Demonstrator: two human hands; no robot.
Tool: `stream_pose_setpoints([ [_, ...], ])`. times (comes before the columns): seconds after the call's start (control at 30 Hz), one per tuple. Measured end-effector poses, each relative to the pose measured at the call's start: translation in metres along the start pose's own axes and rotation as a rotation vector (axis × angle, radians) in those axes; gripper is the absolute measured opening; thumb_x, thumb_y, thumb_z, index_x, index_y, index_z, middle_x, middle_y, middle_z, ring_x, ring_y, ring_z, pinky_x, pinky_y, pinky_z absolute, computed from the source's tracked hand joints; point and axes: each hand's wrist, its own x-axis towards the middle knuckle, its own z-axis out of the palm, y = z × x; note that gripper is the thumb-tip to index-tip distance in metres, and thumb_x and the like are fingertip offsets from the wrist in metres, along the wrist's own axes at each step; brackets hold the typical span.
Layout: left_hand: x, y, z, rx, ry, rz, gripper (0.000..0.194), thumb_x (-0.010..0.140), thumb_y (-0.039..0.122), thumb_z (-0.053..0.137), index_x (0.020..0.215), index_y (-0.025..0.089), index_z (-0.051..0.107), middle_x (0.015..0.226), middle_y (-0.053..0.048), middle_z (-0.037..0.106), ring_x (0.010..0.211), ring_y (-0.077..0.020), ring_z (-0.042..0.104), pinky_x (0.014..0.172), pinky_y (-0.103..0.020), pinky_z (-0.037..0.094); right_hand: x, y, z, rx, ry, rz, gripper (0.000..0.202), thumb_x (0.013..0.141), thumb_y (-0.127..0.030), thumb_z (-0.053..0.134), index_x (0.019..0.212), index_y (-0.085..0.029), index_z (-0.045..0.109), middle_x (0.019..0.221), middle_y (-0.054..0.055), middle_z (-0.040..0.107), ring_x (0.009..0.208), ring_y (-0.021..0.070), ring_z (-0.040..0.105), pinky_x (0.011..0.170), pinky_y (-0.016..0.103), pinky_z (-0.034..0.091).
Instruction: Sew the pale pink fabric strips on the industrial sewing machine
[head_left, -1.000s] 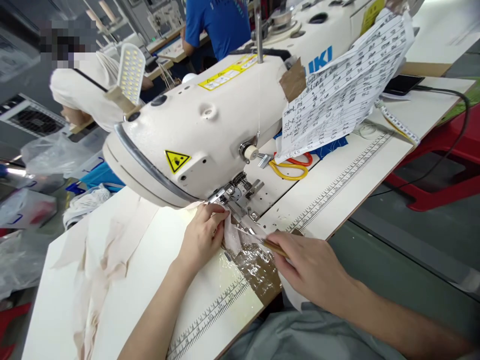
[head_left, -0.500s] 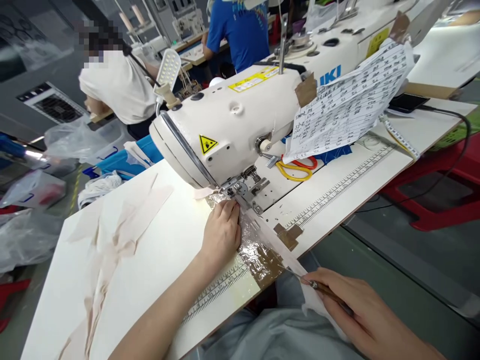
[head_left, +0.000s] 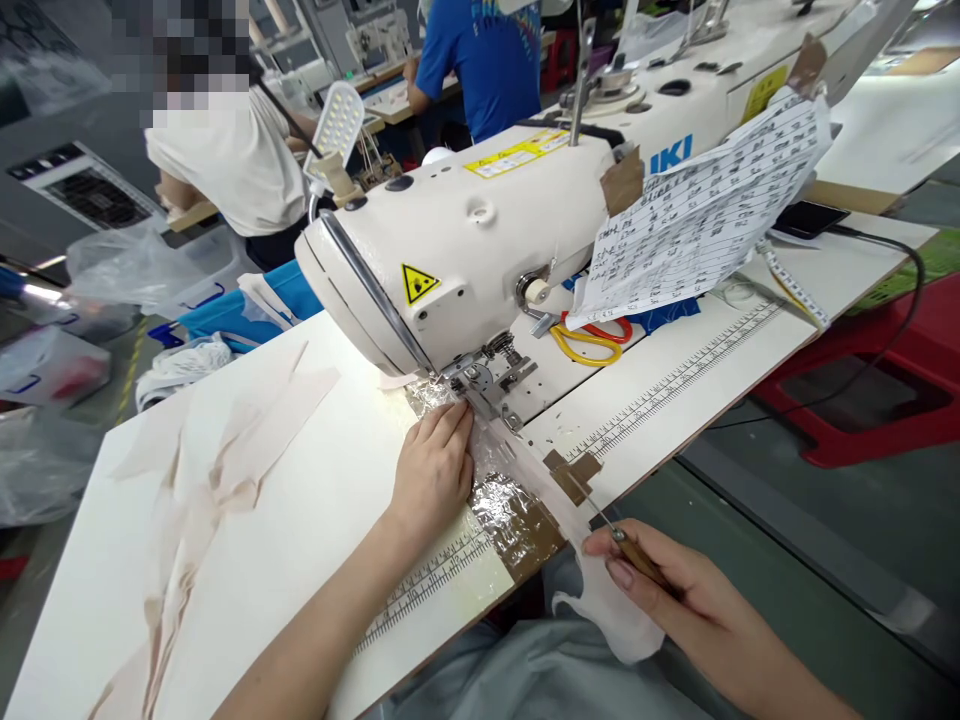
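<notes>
My left hand lies palm down beside the needle area of a white sewing machine. Its fingers are stretched out, and their tips press the edge of a thin, pale fabric strip. Shiny clear film over brown tape covers the tabletop beneath and beside the strip. My right hand grips an awl by its wooden handle, the thin metal spike pointing up and left over the strip's right side. Near its fingertips the strip runs past the table edge, and its loose end hangs above my lap.
Long pale fabric pieces lie on the table at left. Yellow-and-red-handled scissors rest beside the machine under a handwritten sheet. A phone and tape measure are at right. Two people work beyond.
My right hand has moved slightly up, and the awl's tip has shifted up and right. The strip's end, earlier stretched under that hand, now hangs loose. My left hand stays by the needle.
</notes>
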Motion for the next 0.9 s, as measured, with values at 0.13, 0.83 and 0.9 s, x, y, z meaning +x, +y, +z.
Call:
stream_pose_setpoints([
  [0.13,0.002,-0.010,0.001,-0.069,0.001,0.000,0.042,0.091,0.011,0.039,0.128,0.008,0.058,0.129,-0.014,0.062,0.122,-0.0283,0.055,0.101,-0.049,0.052,0.004,0.001,0.021,0.529,0.001,0.273,0.041,0.075,-0.056,0.076,0.094,-0.020,0.069,0.078,0.004,0.065,0.065,0.0191,0.062,0.057,0.026,0.049],
  [0.83,0.012,-0.016,0.004,-0.152,0.124,0.064,0.032,0.089,0.001,0.039,0.115,0.009,0.056,0.106,-0.016,0.056,0.096,-0.0265,0.050,0.082,-0.045,0.056,0.037,-0.017,0.020,-0.373,0.067,-0.325,0.015,0.102,-0.024,0.037,0.098,-0.022,0.051,0.071,-0.002,0.057,0.058,0.0143,0.054,0.053,0.025,0.040],
  [0.9,0.012,-0.018,0.004,-0.199,0.149,0.092,0.031,0.090,0.001,0.040,0.116,0.012,0.055,0.106,-0.014,0.056,0.096,-0.0251,0.051,0.080,-0.043,0.056,0.041,-0.016,0.020,-0.389,0.059,-0.311,0.015,0.102,-0.025,0.036,0.098,-0.021,0.050,0.072,-0.002,0.057,0.058,0.0151,0.055,0.053,0.025,0.039],
])
